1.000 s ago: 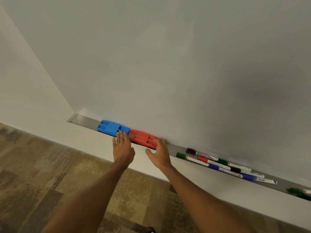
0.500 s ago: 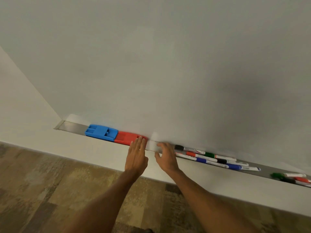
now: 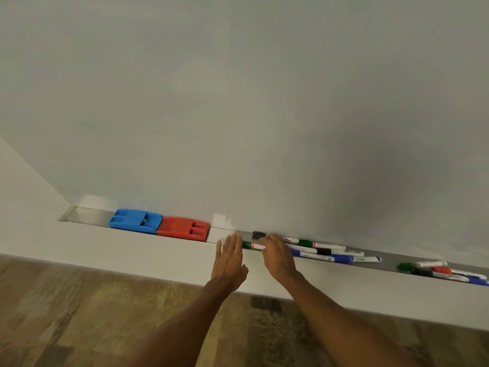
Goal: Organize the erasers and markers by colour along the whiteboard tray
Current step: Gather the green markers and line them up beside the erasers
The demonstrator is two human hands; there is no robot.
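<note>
- Both hands have been shifted rightward along the tray (image 3: 87,214) within the last second; the blue eraser (image 3: 135,221) and red eraser (image 3: 182,228), which were under the fingertips then, are now left untouched, end to end near the tray's left end.
- The erasers are judged to be placed, blue then red, so the work is taken to be passing to the markers.
- The left hand (image 3: 229,262) is held flat just beside the near cluster, its fingers straight and close together, thumb apart; nothing is held in it.
- The right hand (image 3: 277,256) is laid over the left end of the near marker cluster (image 3: 328,254), fingers curled downward; whether a marker is actually pinched cannot be told, as the fingertips are hidden.
- A green-capped marker (image 3: 250,245) is seen between the two hands, and a black cap (image 3: 258,235) just behind the right hand.
- The near cluster is still mixed: green, black, blue and red lie tangled together.
- A second mixed group (image 3: 444,272) lies farther right, apart from the first, and is cut off by the frame edge.
- The tray is a narrow metal ledge under a blank whiteboard (image 3: 238,115), with bare metal between the red eraser and the markers.
- Below, a pale wall (image 3: 132,256) and patterned brown carpet (image 3: 66,313) are seen.
</note>
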